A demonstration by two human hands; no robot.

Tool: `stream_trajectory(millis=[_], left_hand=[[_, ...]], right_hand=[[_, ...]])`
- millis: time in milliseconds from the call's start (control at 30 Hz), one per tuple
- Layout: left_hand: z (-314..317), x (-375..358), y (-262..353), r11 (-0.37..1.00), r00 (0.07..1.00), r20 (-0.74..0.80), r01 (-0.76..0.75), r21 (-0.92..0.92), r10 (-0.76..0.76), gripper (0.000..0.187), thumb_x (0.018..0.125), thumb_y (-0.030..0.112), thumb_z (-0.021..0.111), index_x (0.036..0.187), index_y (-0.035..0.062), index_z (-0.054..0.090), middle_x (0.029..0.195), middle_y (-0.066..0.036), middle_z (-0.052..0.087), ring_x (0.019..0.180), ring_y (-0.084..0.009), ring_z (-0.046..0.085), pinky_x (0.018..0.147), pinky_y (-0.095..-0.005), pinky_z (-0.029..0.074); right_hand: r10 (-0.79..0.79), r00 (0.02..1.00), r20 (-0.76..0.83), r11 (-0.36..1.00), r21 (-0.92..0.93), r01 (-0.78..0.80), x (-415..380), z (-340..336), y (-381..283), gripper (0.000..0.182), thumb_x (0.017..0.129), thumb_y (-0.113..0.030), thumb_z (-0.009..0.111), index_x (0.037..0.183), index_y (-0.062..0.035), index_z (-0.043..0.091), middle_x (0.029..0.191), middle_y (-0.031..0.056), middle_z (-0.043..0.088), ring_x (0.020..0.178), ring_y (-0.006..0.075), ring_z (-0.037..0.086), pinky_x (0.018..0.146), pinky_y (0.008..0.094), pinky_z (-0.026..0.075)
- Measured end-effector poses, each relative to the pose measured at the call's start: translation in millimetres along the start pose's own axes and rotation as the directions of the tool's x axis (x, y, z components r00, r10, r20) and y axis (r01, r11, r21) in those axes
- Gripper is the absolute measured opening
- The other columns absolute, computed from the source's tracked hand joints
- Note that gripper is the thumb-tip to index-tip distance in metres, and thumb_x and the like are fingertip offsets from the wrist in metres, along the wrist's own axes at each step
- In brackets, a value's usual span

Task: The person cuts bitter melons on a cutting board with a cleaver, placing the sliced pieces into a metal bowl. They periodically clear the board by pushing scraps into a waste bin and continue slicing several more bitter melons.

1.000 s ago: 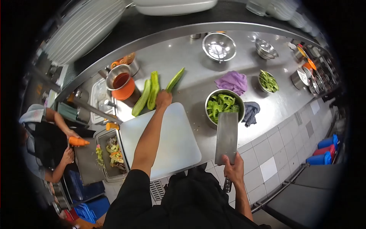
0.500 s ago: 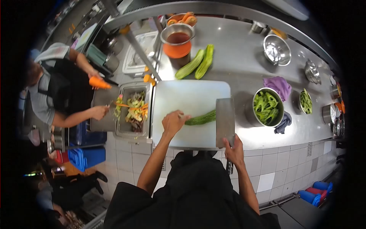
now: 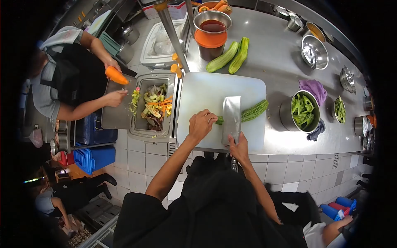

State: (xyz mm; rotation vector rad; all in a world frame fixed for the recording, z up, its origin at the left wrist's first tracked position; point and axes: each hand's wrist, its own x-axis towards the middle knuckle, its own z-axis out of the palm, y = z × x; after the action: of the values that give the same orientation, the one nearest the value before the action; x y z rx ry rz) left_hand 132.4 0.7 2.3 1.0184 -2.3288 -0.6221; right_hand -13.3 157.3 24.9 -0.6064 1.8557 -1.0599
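A ridged green bitter gourd [image 3: 255,110] lies across the white cutting board [image 3: 223,84]. My left hand [image 3: 202,125] is closed at its left end, with fingertips bent over the tip. My right hand [image 3: 238,149] grips a cleaver [image 3: 231,118] by its handle, at the board's near edge. The wide blade overlaps the gourd close to my left fingers and hides part of it. Beyond the board lie two lighter green gourds [image 3: 231,56] side by side.
A pot of cut green pieces [image 3: 305,110] and a purple cloth [image 3: 314,91] are right of the board. A bowl of red-brown liquid [image 3: 213,25] sits behind. At left, a co-worker holds a carrot [image 3: 116,75] near a scrap bin [image 3: 134,111]. Another person's arm [image 3: 335,231] shows lower right.
The cleaver has moved left along the gourd toward my left hand, baring the gourd's right end. The whole view has shifted. Another person has come into view at lower right.
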Motion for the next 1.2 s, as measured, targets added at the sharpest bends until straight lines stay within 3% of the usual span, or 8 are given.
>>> stream_trajectory(millis=[100,300,567,900,1000,1100,1167,1200], left_hand=[[-0.6,-2.9,1.1,1.0,0.999,-0.033,-0.008,0.019,0.008,0.006,0.088,0.023,0.079,0.088,0.0167,0.077,0.086,-0.001,0.069,0.079,-0.0247,0.068,0.069,-0.0403,0.051],[-2.8,-8.8,-14.6,0.996,0.998,0.008,0.066,0.064,-0.067,0.003,0.087,0.02,0.078,0.086,0.0189,0.075,0.087,0.002,0.066,0.078,-0.0219,0.066,0.069,-0.0406,0.043],[4.7,-4.0,8.2,0.999,0.998,0.04,-0.045,0.026,0.043,0.004,0.087,0.022,0.081,0.088,0.019,0.079,0.092,0.002,0.067,0.083,-0.0209,0.066,0.074,-0.0408,0.044],[11.8,-6.5,10.9,0.998,0.999,0.038,-0.016,0.06,0.014,0.004,0.088,0.024,0.08,0.088,0.02,0.08,0.088,0.002,0.066,0.084,-0.021,0.064,0.074,-0.0415,0.042],[13.1,-5.9,11.1,0.995,0.999,0.025,0.033,0.093,-0.036,0.004,0.087,0.024,0.08,0.088,0.0207,0.08,0.088,0.002,0.067,0.084,-0.021,0.064,0.075,-0.0402,0.041],[10.2,-4.2,12.0,0.992,0.996,0.063,0.061,0.108,-0.068,0.004,0.087,0.024,0.08,0.088,0.0206,0.08,0.088,0.002,0.068,0.084,-0.021,0.064,0.076,-0.0394,0.04],[10.6,-3.0,10.9,0.992,0.996,0.065,0.046,0.117,-0.054,0.004,0.086,0.024,0.08,0.087,0.0203,0.08,0.088,0.003,0.068,0.084,-0.0208,0.064,0.076,-0.0399,0.04],[12.5,-3.5,12.1,0.991,0.997,0.066,0.036,0.127,-0.045,0.004,0.086,0.024,0.08,0.087,0.02,0.08,0.088,0.003,0.068,0.084,-0.0206,0.064,0.076,-0.0403,0.04]], right_hand=[[0.128,0.989,0.076,0.987,-0.11,-0.119,-19.8,6.9,17.0,0.035,0.098,-0.021,0.069,0.115,0.0076,0.058,0.087,0.0267,0.072,0.07,0.0349,0.073,0.064,0.0441,0.057],[-0.121,0.983,0.136,0.922,-0.35,0.162,-60.3,-20.3,43.0,0.039,0.096,-0.023,0.072,0.12,0.0052,0.059,0.103,0.0345,0.07,0.104,0.0458,0.071,0.088,0.0474,0.056],[-0.05,0.996,-0.073,0.998,0.024,0.052,-8.3,-21.5,12.1,0.022,0.099,-0.013,0.066,0.112,0.0031,0.06,0.085,0.0185,0.072,0.056,0.0226,0.067,0.049,0.0374,0.052],[0.0,1.0,-0.027,1.0,0.02,0.001,-8.1,0.2,32.2,0.028,0.097,-0.018,0.068,0.113,0.004,0.059,0.087,0.0264,0.072,0.063,0.035,0.071,0.059,0.0437,0.056],[-0.23,0.971,0.067,0.937,-0.256,0.24,-34.3,-7.5,76.2,0.031,0.1,-0.021,0.068,0.116,0.003,0.056,0.083,0.0203,0.07,0.048,0.0211,0.064,0.041,0.0395,0.048],[-0.518,0.85,0.094,0.77,-0.383,0.511,-52.7,-38.1,65.9,0.034,0.098,-0.023,0.07,0.117,0.0037,0.058,0.089,0.022,0.071,0.056,0.0237,0.067,0.052,0.0432,0.053],[-0.034,0.997,0.074,0.963,-0.264,0.052,-57.8,-55.6,41.9,0.036,0.097,-0.021,0.069,0.121,0.0037,0.061,0.106,0.0292,0.072,0.104,0.0485,0.069,0.091,0.0475,0.054],[-0.031,0.997,0.073,0.962,-0.268,0.05,-51.6,-59.9,42.2,0.036,0.097,-0.021,0.069,0.121,0.0037,0.061,0.106,0.0292,0.072,0.104,0.0485,0.069,0.091,0.0475,0.054]])
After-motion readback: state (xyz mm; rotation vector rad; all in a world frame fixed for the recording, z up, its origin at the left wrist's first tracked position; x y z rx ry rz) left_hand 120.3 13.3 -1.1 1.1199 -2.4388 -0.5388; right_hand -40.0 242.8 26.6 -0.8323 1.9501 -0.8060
